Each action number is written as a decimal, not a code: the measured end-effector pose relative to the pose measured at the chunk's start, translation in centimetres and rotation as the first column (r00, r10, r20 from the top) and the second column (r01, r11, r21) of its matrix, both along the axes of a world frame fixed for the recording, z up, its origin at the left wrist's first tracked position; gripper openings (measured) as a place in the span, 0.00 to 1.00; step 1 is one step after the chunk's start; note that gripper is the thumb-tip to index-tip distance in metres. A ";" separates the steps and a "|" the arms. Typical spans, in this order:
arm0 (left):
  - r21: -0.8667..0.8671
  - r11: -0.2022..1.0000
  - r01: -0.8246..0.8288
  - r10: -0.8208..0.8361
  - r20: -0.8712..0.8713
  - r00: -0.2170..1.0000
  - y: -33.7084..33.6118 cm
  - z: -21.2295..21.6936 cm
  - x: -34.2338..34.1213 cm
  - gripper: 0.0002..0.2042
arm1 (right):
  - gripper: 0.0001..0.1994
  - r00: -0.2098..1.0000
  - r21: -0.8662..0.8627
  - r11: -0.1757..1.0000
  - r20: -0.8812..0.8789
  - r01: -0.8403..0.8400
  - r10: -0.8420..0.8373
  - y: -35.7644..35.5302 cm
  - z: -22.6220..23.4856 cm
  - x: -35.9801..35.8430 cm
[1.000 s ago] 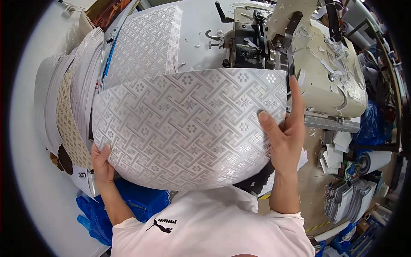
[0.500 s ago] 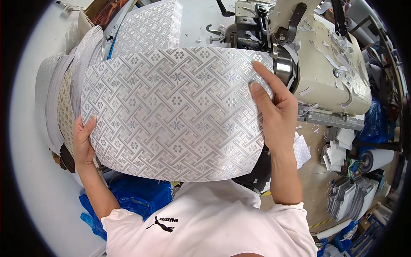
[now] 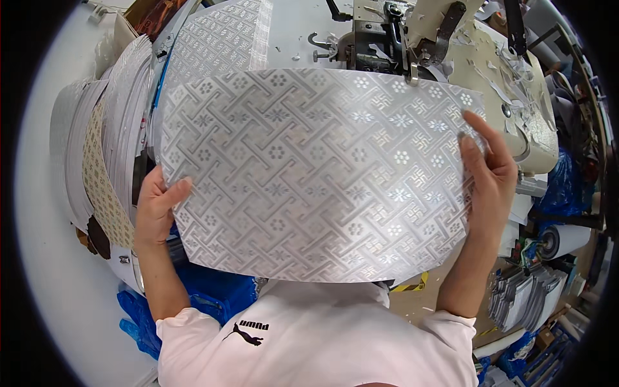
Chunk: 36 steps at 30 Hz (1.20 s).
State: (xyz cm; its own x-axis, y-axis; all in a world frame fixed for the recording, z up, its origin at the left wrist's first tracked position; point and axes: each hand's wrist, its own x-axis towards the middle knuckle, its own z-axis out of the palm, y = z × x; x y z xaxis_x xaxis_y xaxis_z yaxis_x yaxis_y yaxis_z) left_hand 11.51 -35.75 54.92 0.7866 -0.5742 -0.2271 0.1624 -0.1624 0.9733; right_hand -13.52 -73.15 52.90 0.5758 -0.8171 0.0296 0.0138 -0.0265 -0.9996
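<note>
A large silvery-white patterned sheet (image 3: 316, 174) with rounded edges spans the space before me. My left hand (image 3: 160, 205) grips its left edge, thumb on top and the other fingers beneath. At the right edge my right hand (image 3: 487, 158) holds it too, with thumb and index finger showing on the upper face. The sheet's far edge lies at the front of a cream industrial machine (image 3: 525, 109), close to its metal foot (image 3: 412, 74). What lies directly under the sheet is hidden.
Stacked sheets of a like pattern (image 3: 222, 35) lie at the far left of the white table (image 3: 293, 32). Further left stand bundles of curved sheets (image 3: 122, 97). Paper scraps litter the machine. Blue plastic (image 3: 219, 290) sits below left; bundled pieces (image 3: 525, 293) are on the floor at right.
Both hands have moved to the right with the sheet, the right hand farther than the left. The sheet now covers more of the machine's front and appears more fully spread.
</note>
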 end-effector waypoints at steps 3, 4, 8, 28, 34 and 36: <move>0.017 0.989 0.150 -0.149 -0.038 0.988 -2.7 -1.0 -1.3 0.22 | 0.17 0.999 -0.074 0.997 -0.046 0.026 -0.030 -3.0 0.2 -2.8; 0.015 0.989 0.150 -0.149 -0.037 0.988 -3.6 -1.3 -1.7 0.22 | 0.17 1.000 -0.096 0.995 -0.024 0.004 -0.006 -4.1 0.4 -3.8; -0.013 0.948 0.319 -0.317 -0.142 0.938 -7.4 -2.4 -3.5 0.20 | 0.17 0.986 -0.185 0.982 -0.166 -0.026 -0.005 -8.7 2.0 -7.6; -0.323 0.613 0.721 -0.723 0.138 0.677 -25.2 -3.5 -14.0 0.17 | 0.19 0.727 -0.772 0.634 -0.416 0.034 -0.546 -21.3 11.1 -21.5; -0.070 0.489 0.870 -0.642 0.646 0.413 -19.5 0.4 -12.2 0.12 | 0.36 0.935 -0.811 0.471 -0.337 -0.346 0.108 -5.5 11.1 -11.7; -0.096 0.515 0.852 -0.578 0.695 0.428 -16.5 1.2 -10.8 0.11 | 0.38 0.837 -0.567 0.617 -0.398 -0.546 0.375 -2.5 10.0 -8.7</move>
State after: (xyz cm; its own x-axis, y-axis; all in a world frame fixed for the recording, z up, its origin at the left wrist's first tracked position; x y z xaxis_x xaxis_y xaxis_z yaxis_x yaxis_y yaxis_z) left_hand 0.74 -52.22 56.16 -0.0840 -0.8939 0.4402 -0.3636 0.4388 0.8217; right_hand -22.18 -75.61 62.90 0.9290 -0.2678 0.2553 -0.0069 -0.7023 -0.7118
